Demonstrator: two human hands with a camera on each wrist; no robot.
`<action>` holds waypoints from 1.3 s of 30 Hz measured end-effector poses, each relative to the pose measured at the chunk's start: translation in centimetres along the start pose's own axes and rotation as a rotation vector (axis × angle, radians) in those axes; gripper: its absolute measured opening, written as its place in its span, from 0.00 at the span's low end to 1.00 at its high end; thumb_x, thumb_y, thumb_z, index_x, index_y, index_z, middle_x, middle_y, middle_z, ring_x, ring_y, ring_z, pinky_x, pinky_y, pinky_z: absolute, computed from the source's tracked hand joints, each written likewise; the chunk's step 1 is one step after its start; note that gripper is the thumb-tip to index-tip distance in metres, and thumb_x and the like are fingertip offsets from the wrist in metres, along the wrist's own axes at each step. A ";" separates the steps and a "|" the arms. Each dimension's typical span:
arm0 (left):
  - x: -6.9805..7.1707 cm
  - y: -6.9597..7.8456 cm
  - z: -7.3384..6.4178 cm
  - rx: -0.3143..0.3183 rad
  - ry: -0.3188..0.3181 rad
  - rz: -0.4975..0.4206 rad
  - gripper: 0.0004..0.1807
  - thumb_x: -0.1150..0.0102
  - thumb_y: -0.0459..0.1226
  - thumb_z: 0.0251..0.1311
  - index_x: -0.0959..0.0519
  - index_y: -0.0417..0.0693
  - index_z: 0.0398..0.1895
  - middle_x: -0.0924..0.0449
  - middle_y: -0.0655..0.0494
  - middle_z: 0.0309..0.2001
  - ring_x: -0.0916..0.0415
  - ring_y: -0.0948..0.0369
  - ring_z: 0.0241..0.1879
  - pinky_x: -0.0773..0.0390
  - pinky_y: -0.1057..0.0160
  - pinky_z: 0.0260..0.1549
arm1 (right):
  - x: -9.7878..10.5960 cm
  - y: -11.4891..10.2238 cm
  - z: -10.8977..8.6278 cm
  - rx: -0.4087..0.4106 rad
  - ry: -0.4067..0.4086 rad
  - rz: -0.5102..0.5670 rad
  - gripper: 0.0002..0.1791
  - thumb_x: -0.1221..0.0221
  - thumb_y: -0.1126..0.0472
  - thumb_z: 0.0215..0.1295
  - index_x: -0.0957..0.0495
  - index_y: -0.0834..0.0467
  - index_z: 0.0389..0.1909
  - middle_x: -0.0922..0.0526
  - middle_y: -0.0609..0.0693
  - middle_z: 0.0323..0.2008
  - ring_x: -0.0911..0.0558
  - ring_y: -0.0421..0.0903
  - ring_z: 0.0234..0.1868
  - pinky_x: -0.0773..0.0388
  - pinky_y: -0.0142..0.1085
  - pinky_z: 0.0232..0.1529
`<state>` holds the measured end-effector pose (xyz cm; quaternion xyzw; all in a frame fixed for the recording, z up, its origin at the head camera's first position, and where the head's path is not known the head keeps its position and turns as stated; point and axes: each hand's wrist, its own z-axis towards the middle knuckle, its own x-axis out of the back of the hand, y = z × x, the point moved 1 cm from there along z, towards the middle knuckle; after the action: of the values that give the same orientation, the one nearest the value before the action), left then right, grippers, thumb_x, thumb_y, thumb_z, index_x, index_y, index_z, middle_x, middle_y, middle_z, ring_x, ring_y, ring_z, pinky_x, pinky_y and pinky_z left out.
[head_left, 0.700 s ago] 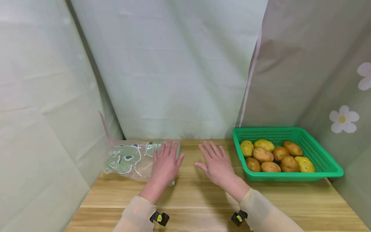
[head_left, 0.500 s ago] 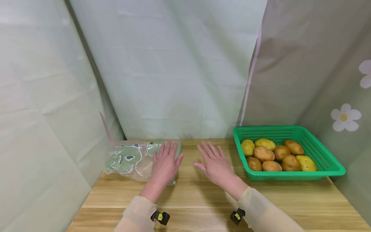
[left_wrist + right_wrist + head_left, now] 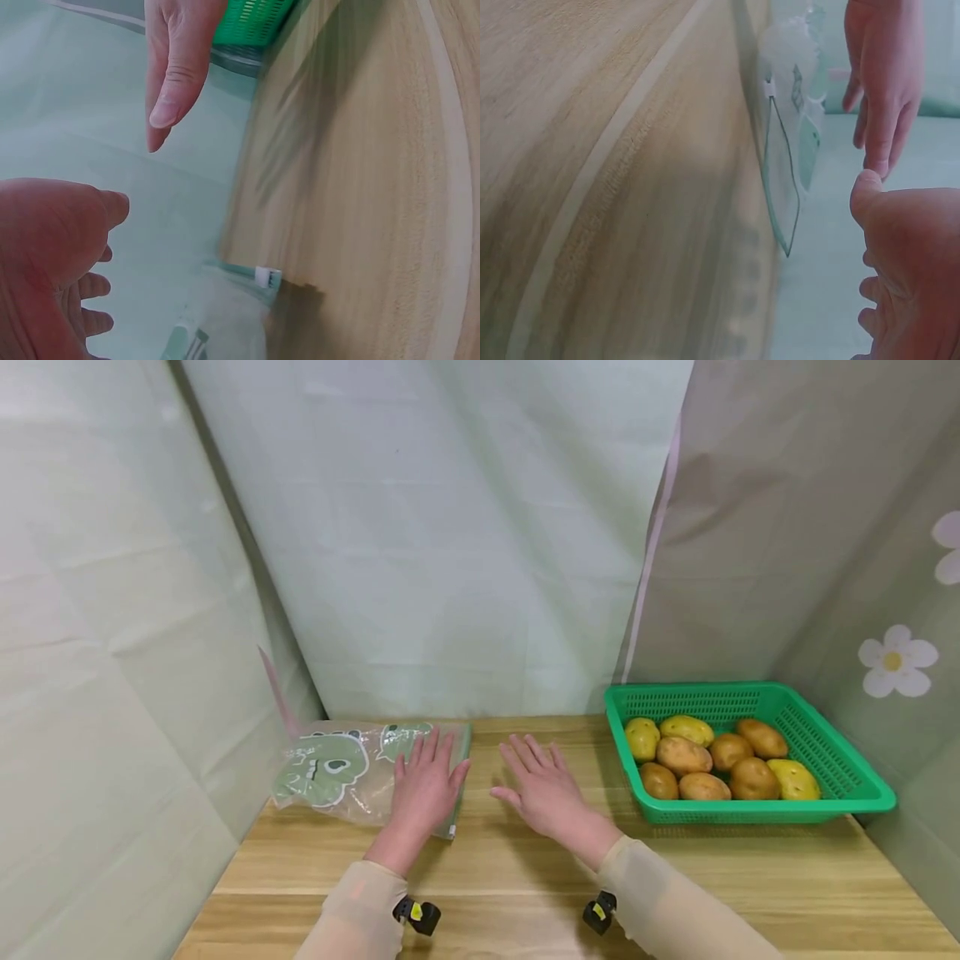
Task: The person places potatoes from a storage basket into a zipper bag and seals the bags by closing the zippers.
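Bag (image 3: 367, 781) lies flat; basket (image 3: 765, 813) holds potatoes (image 3: 730, 752).

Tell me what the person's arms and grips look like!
The left sleeve and right sleeve are pale cream and look thin. Each carries a small black device with a yellow mark. The left grip and right grip are bare, without gloves.

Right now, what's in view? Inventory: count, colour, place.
Plastic bag: 1, clear with green print, table's left.
Zip slider: 1, white, bag's near right corner.
Basket: 1, green, table's right.
Potatoes: 9 visible, yellow to brown, in basket.
Table: 1, light brown, below hands.
Cloth hangings: count unclear, pale green to grey, behind and beside table.
Strips: 2, pinkish, against hangings.
Flower prints: 2, white, right-hand hanging.
Sleeves: 2, cream, forearms.
Wrist devices: 2, black, wrists.
Left hand: 1, bare, over bag's right end.
Right hand: 1, bare, between bag and basket.
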<state>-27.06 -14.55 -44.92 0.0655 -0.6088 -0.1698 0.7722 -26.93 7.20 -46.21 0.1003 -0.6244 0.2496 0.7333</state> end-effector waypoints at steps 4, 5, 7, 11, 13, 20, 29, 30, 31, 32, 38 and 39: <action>-0.3 -0.2 0.1 0.011 -0.014 -0.004 0.37 0.45 0.53 0.84 0.35 0.41 0.85 0.45 0.36 0.86 0.49 0.33 0.84 0.52 0.24 0.77 | -0.4 -0.4 0.2 0.010 -0.018 0.015 0.44 0.49 0.34 0.85 0.41 0.58 0.88 0.45 0.60 0.87 0.45 0.63 0.86 0.50 0.66 0.82; -0.4 -0.2 0.1 0.014 -0.017 -0.005 0.37 0.45 0.52 0.84 0.35 0.41 0.85 0.45 0.36 0.86 0.49 0.33 0.84 0.52 0.24 0.77 | -0.5 -0.4 0.3 0.011 -0.028 0.014 0.44 0.49 0.35 0.85 0.41 0.58 0.88 0.45 0.59 0.87 0.45 0.63 0.86 0.50 0.66 0.82; -0.6 -0.3 0.1 0.018 -0.019 -0.004 0.37 0.45 0.52 0.84 0.35 0.41 0.85 0.45 0.35 0.85 0.49 0.33 0.84 0.52 0.24 0.76 | -0.7 -0.5 0.4 0.013 -0.040 0.013 0.43 0.49 0.35 0.85 0.41 0.57 0.88 0.45 0.59 0.87 0.45 0.63 0.86 0.49 0.67 0.81; -0.9 -0.6 0.0 0.031 -0.026 -0.006 0.37 0.45 0.51 0.84 0.35 0.40 0.85 0.44 0.34 0.85 0.47 0.32 0.83 0.51 0.24 0.76 | -1.3 -0.6 0.7 0.019 -0.064 0.003 0.43 0.49 0.35 0.85 0.41 0.57 0.88 0.43 0.59 0.87 0.44 0.62 0.86 0.48 0.67 0.81; -1.0 -0.7 0.0 0.040 -0.032 -0.008 0.37 0.45 0.51 0.84 0.35 0.40 0.85 0.43 0.34 0.85 0.46 0.32 0.83 0.50 0.24 0.76 | -1.6 -0.6 0.8 0.022 -0.070 0.002 0.43 0.50 0.35 0.85 0.41 0.57 0.88 0.43 0.60 0.87 0.44 0.62 0.86 0.47 0.67 0.81; -1.7 -1.0 0.1 0.054 -0.046 -0.010 0.38 0.44 0.52 0.83 0.35 0.39 0.85 0.41 0.34 0.84 0.45 0.32 0.82 0.49 0.25 0.77 | -2.1 -0.5 1.2 0.018 -0.097 -0.020 0.44 0.51 0.33 0.85 0.41 0.56 0.88 0.41 0.59 0.86 0.43 0.61 0.86 0.47 0.66 0.81; -2.8 -1.5 0.2 0.056 -0.061 -0.022 0.38 0.41 0.50 0.82 0.34 0.36 0.83 0.38 0.32 0.82 0.41 0.31 0.80 0.46 0.24 0.75 | -2.9 -0.4 1.6 0.002 -0.144 0.013 0.43 0.49 0.35 0.84 0.41 0.56 0.88 0.41 0.59 0.86 0.42 0.61 0.86 0.48 0.65 0.82; -2.9 -1.6 0.2 0.058 -0.063 -0.024 0.38 0.41 0.50 0.82 0.34 0.37 0.84 0.38 0.32 0.82 0.41 0.31 0.80 0.46 0.24 0.75 | -2.9 -0.4 1.6 0.003 -0.146 0.015 0.43 0.49 0.35 0.85 0.41 0.56 0.88 0.41 0.58 0.86 0.42 0.61 0.86 0.47 0.65 0.82; -2.9 -1.6 0.2 0.061 -0.065 -0.025 0.38 0.41 0.50 0.82 0.35 0.37 0.84 0.38 0.32 0.82 0.41 0.31 0.80 0.46 0.24 0.75 | -3.0 -0.4 1.6 0.004 -0.147 0.017 0.43 0.49 0.35 0.85 0.40 0.56 0.88 0.41 0.58 0.86 0.42 0.61 0.86 0.47 0.65 0.82; -3.0 -1.6 0.2 0.063 -0.067 -0.026 0.38 0.41 0.50 0.82 0.35 0.37 0.84 0.38 0.32 0.82 0.41 0.31 0.80 0.46 0.24 0.75 | -3.1 -0.4 1.7 0.005 -0.147 0.020 0.43 0.49 0.35 0.85 0.40 0.56 0.88 0.41 0.58 0.86 0.41 0.61 0.86 0.47 0.64 0.82; -3.3 -1.8 0.2 0.070 -0.069 -0.037 0.39 0.38 0.49 0.80 0.34 0.36 0.83 0.38 0.31 0.82 0.39 0.32 0.80 0.44 0.25 0.75 | -3.5 -0.5 1.9 0.013 -0.151 0.020 0.42 0.50 0.34 0.85 0.40 0.55 0.88 0.40 0.58 0.86 0.41 0.61 0.86 0.46 0.64 0.82; -3.4 -1.8 0.2 0.072 -0.070 -0.038 0.39 0.38 0.49 0.79 0.34 0.36 0.83 0.38 0.31 0.81 0.39 0.32 0.79 0.44 0.25 0.75 | -3.5 -0.5 1.9 0.015 -0.151 0.021 0.43 0.50 0.34 0.85 0.40 0.55 0.88 0.40 0.58 0.86 0.41 0.61 0.85 0.46 0.64 0.82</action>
<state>-28.27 -15.07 -48.52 0.0988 -0.6397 -0.1647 0.7442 -28.64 5.06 -49.15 0.1178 -0.6769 0.2534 0.6809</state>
